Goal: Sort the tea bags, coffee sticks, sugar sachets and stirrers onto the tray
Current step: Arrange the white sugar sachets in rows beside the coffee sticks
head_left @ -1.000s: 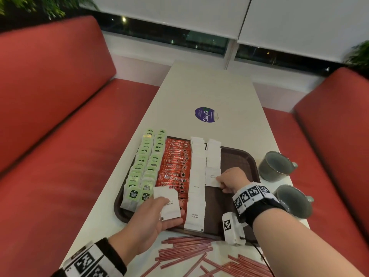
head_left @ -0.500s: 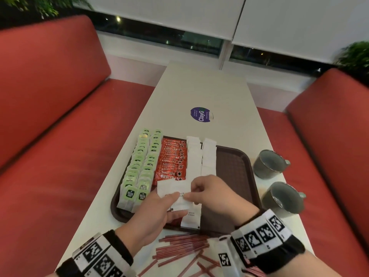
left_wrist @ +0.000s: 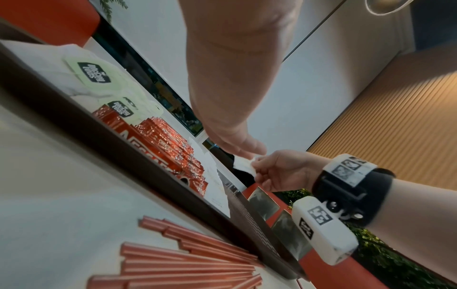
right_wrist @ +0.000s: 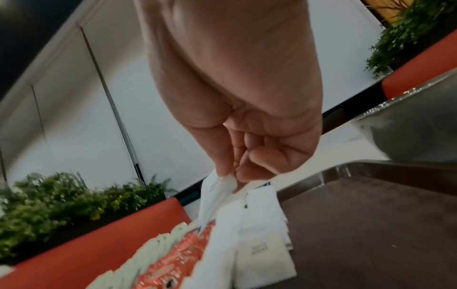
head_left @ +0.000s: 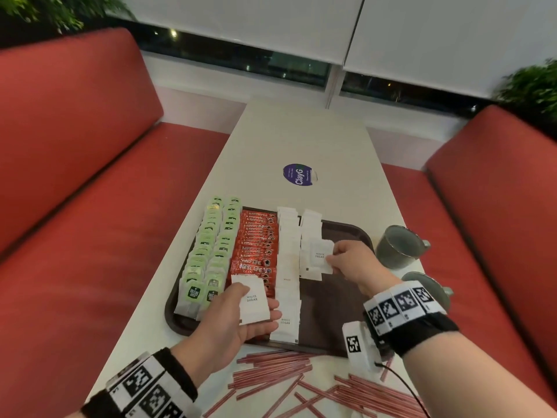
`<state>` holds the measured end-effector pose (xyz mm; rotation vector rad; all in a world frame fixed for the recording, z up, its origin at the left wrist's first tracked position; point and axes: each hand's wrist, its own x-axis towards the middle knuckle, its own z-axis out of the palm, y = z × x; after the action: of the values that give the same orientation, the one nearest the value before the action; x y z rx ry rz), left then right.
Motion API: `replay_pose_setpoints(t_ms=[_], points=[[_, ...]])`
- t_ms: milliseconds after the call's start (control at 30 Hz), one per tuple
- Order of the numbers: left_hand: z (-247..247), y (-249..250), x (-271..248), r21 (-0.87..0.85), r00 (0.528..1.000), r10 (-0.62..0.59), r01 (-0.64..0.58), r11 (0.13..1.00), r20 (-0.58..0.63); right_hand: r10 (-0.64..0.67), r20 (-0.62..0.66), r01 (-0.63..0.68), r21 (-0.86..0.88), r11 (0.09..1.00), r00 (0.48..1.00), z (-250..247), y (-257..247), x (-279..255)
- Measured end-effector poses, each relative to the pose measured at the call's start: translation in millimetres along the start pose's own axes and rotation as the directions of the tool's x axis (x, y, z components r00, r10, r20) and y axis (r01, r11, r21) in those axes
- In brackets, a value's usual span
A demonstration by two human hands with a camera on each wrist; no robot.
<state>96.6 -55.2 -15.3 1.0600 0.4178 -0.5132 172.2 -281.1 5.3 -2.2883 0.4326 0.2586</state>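
Observation:
A dark brown tray (head_left: 346,315) holds rows of green tea bags (head_left: 211,251), red coffee sticks (head_left: 256,251) and two columns of white sugar sachets (head_left: 287,267). My left hand (head_left: 241,315) holds a small stack of white sugar sachets (head_left: 251,300) over the tray's near left part, thumb on top. My right hand (head_left: 346,260) pinches one sugar sachet (head_left: 319,256) by its edge, just above the right sachet column; the right wrist view shows the pinched sachet (right_wrist: 215,193) hanging from thumb and fingers. Red stirrers (head_left: 286,381) lie loose on the table in front of the tray.
Two grey mugs (head_left: 398,245) (head_left: 434,285) stand right of the tray. A round purple sticker (head_left: 297,175) is on the white table (head_left: 301,137) beyond it. Red bench seats run along both sides. The tray's right half is bare.
My right hand took a sachet from the left hand's stack and carried it right and away, over the right sachet column. The left hand stayed over the tray's near edge.

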Motion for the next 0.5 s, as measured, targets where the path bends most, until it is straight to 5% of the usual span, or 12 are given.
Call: replay_pose_setpoints(t_ms=[233, 433, 500], points=[[-0.3, 1.9, -3.0, 0.036, 1.0, 0.012, -0.011, 0.999, -0.022, 0.161, 0.093, -0.151, -0.11, 0.982, 0.983, 20.5, 15.6, 35.5], [-0.7, 2.6, -1.1, 0.076, 1.0, 0.019, -0.017, 0.997, -0.02, 0.357, 0.187, -0.318, -0.207, 0.925, 0.915, 32.9, 15.8, 46.1], [1.5, 1.8, -0.5, 0.098, 0.999, 0.029, -0.028, 0.995, -0.016, 0.346, 0.167, -0.289, -0.291, 0.912, 0.923, 37.4, 15.8, 47.8]])
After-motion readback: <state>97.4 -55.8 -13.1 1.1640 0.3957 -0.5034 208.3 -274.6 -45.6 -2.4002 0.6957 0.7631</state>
